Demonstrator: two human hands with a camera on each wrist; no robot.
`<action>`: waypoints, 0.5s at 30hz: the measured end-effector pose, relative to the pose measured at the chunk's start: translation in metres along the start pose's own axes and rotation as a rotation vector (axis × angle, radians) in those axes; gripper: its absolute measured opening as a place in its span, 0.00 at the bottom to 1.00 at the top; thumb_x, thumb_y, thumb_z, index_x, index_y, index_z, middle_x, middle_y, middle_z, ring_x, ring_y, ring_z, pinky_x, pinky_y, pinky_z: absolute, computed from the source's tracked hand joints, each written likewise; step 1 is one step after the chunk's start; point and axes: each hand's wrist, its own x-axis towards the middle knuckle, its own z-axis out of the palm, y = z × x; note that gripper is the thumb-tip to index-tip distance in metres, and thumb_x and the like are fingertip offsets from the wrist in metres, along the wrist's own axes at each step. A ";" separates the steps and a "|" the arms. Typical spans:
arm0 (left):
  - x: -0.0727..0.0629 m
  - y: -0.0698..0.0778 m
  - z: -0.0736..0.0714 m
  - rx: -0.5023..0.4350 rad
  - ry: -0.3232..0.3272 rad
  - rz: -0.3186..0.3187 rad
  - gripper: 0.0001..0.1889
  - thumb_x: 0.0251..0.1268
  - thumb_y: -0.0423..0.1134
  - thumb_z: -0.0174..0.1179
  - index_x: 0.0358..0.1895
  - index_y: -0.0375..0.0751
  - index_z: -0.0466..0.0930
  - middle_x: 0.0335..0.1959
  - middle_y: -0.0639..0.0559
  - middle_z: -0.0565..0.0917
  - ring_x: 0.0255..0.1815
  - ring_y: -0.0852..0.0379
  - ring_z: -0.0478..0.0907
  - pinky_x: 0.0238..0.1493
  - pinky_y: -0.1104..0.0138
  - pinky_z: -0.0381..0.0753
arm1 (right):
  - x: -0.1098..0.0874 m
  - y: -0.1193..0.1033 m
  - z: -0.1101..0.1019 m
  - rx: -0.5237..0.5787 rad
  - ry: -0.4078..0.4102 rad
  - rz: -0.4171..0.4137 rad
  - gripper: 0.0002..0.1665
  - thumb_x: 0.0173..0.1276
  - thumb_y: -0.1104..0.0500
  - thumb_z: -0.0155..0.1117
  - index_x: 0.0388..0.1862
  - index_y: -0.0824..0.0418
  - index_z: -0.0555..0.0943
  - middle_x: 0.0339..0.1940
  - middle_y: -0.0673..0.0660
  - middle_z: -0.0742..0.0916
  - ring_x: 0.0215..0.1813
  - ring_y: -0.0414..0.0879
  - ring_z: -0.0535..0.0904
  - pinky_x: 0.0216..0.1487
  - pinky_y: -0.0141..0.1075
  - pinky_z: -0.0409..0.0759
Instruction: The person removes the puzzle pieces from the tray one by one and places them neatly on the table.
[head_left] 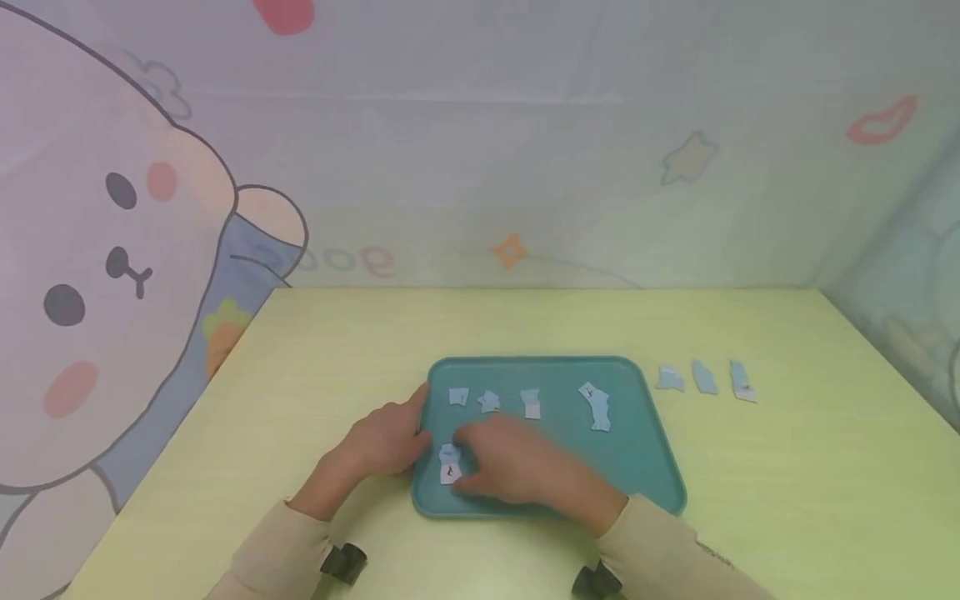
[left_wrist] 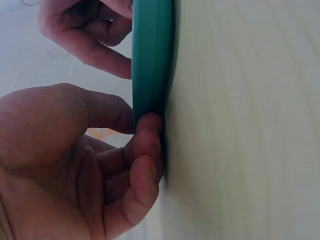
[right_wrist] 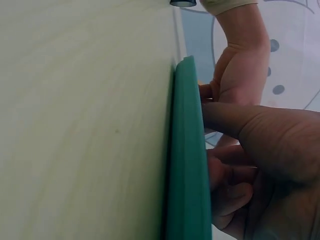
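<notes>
My left hand (head_left: 386,437) holds the left rim of a green tray (head_left: 637,475). In the left wrist view its thumb lies at the top of the rim and its fingers (left_wrist: 142,195) curl against the outer side. Slightly blurred, my right hand (head_left: 513,462) reaches over the tray's front left part. Its thumb and forefinger are spread at the right side of two torn paper pieces, a light blue one (head_left: 449,453) above a white one (head_left: 449,474) with a black mark. In the right wrist view, the tray wall (right_wrist: 187,160) hides the paper under the fingertips.
Along the tray's back lie a small scrap (head_left: 458,396), a jagged scrap (head_left: 490,402), a blue-and-white piece (head_left: 531,402) and a longer bent piece (head_left: 600,410). Three more scraps, one a blue strip (head_left: 704,377), lie on the pale table (head_left: 787,467) right of the tray.
</notes>
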 end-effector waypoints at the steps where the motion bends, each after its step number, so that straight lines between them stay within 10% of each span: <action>1: 0.000 0.001 0.000 0.002 0.002 0.004 0.39 0.75 0.36 0.51 0.84 0.26 0.47 0.17 0.54 0.70 0.17 0.61 0.64 0.20 0.68 0.60 | 0.000 0.000 0.001 -0.009 0.009 -0.005 0.29 0.67 0.47 0.76 0.62 0.60 0.85 0.54 0.54 0.91 0.53 0.46 0.85 0.60 0.44 0.82; 8: 0.000 0.001 -0.001 0.009 0.012 0.000 0.39 0.74 0.36 0.51 0.84 0.26 0.49 0.18 0.54 0.68 0.18 0.60 0.63 0.21 0.67 0.59 | 0.001 0.005 -0.002 0.033 0.023 -0.031 0.26 0.68 0.51 0.75 0.61 0.62 0.86 0.51 0.54 0.91 0.48 0.44 0.83 0.58 0.42 0.82; 15: 0.000 0.001 0.002 -0.005 0.014 -0.001 0.39 0.74 0.35 0.51 0.84 0.26 0.49 0.19 0.53 0.70 0.18 0.59 0.65 0.21 0.66 0.61 | -0.011 0.026 -0.031 0.174 0.090 0.002 0.27 0.65 0.54 0.75 0.63 0.59 0.84 0.23 0.49 0.81 0.28 0.43 0.75 0.34 0.37 0.73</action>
